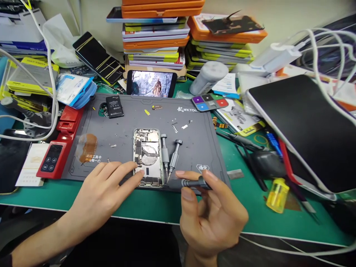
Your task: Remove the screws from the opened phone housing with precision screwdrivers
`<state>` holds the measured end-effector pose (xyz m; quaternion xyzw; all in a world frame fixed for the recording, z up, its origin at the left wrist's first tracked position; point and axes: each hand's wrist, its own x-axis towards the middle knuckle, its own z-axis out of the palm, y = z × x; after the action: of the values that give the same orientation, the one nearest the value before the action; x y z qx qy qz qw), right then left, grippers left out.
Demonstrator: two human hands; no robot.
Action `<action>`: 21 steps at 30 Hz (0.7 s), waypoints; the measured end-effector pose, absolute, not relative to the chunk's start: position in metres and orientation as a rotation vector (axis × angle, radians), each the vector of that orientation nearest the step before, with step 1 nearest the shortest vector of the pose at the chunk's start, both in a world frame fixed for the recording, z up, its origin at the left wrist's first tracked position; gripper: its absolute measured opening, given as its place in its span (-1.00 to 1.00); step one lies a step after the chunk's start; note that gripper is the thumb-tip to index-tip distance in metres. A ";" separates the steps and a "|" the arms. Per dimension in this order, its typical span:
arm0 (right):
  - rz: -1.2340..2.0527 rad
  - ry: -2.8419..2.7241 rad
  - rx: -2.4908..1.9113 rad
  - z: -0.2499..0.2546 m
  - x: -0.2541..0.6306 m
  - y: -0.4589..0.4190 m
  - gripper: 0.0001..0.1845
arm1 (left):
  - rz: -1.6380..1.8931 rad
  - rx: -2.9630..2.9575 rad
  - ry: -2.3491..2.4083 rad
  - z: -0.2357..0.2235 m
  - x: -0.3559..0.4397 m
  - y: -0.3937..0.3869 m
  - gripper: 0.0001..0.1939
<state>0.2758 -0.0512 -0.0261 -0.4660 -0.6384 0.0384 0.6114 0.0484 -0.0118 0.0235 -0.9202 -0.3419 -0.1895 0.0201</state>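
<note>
An opened phone point(149, 155) lies on the grey work mat point(194, 148), its inner parts exposed. My left hand point(104, 185) rests flat beside it, fingers stretched out, with fingertips over the phone's lower left part. In my right hand point(213, 211) a dark grey screwdriver point(190, 183) is pinched between thumb and fingers, held roughly level just right of the phone's lower end. Two more grey screwdrivers point(174, 157) lie along the phone's right side. A black battery point(114, 106) and several small metal parts point(185, 127) are scattered farther up the mat.
Another phone point(151, 83) stands propped at the back, showing a picture. Stacked boxes point(155, 44) rise behind it. A red device point(54, 155) borders the mat on the left. On the right are tweezers, a yellow-handled tool point(277, 195) and a large black panel point(300, 129).
</note>
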 end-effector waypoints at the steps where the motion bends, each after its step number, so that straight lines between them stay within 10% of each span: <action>1: 0.115 -1.490 -1.080 -0.025 0.276 -0.051 -0.08 | -0.586 -2.847 -1.035 0.023 0.048 -0.012 -0.71; 16: 0.183 -1.567 -1.196 -0.009 0.260 -0.045 -0.20 | -0.747 -2.755 -1.026 0.008 0.045 -0.014 -0.71; 21: 0.099 -1.802 -1.320 -0.009 0.254 -0.037 -0.56 | -0.779 -2.774 -1.028 0.005 0.043 -0.015 -0.68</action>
<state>0.2538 -0.0366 -0.0092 -0.5308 -0.7248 0.0398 0.4375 0.0435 -0.0152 0.0052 -0.9060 -0.3358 -0.2545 0.0411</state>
